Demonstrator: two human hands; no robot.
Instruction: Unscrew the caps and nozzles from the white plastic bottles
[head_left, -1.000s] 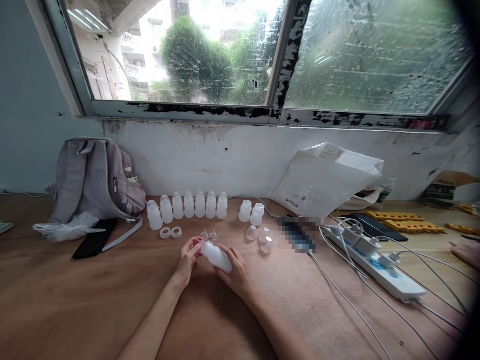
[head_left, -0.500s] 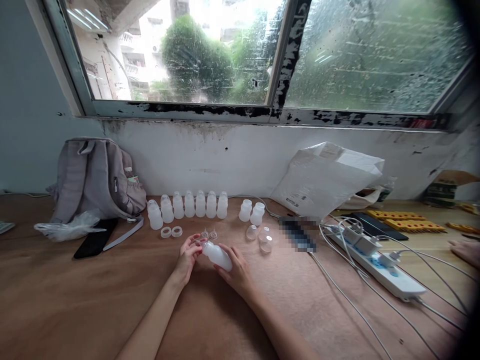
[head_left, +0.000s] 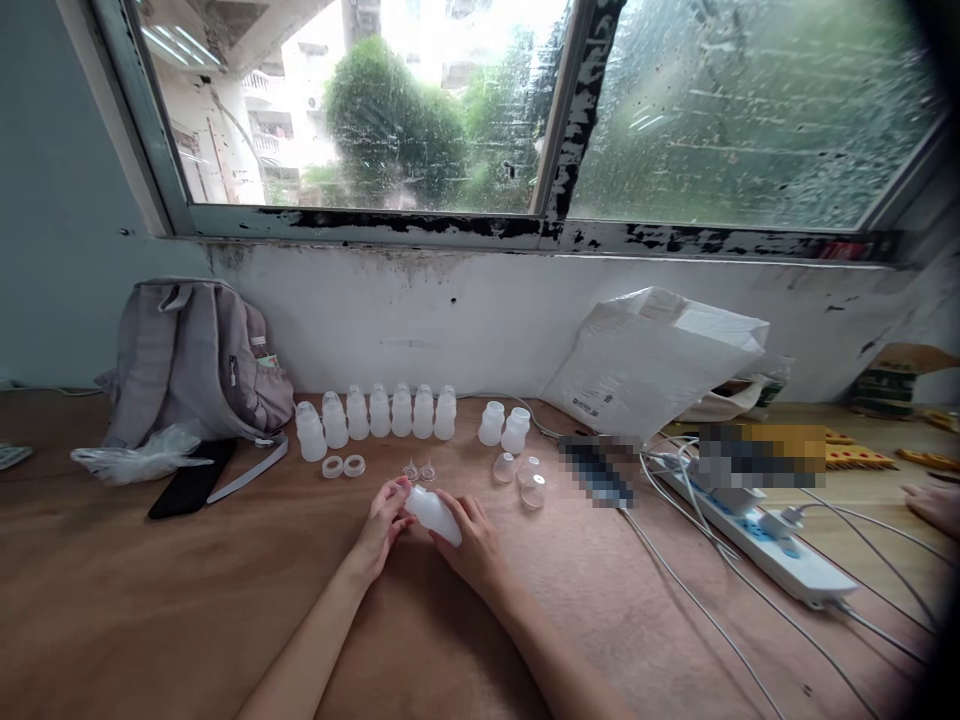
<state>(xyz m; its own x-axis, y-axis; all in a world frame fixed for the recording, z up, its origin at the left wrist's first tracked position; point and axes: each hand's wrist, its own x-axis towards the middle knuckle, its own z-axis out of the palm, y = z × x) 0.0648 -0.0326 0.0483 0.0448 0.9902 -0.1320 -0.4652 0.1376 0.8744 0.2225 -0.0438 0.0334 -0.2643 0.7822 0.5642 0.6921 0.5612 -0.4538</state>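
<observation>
A frosted white baby bottle [head_left: 436, 516] is tilted in front of me, its neck pointing up to the left. My right hand [head_left: 474, 538] is closed around the lower body of this bottle. At the neck end, my left hand [head_left: 385, 524] has its fingers pinched on the bottle's top, which they mostly cover. Just beyond my hands stand two clear bottle nipples [head_left: 427, 471]. To their left lie two white collar rings [head_left: 354, 465]. Three clear dome caps [head_left: 533, 490] sit to the right.
Several capped bottles [head_left: 401, 410] stand in a row near the wall, with two open bottles [head_left: 515, 430] farther right. A backpack [head_left: 187, 360], plastic bag [head_left: 142, 455] and black phone-like slab [head_left: 193, 480] are left. A power strip [head_left: 802, 570] with cables lies right; another person's hand [head_left: 930, 505] shows at the edge.
My left fingers have closed over the bottle's neck end, covering the clear piece visible there before. The bottle and right hand have barely shifted.
</observation>
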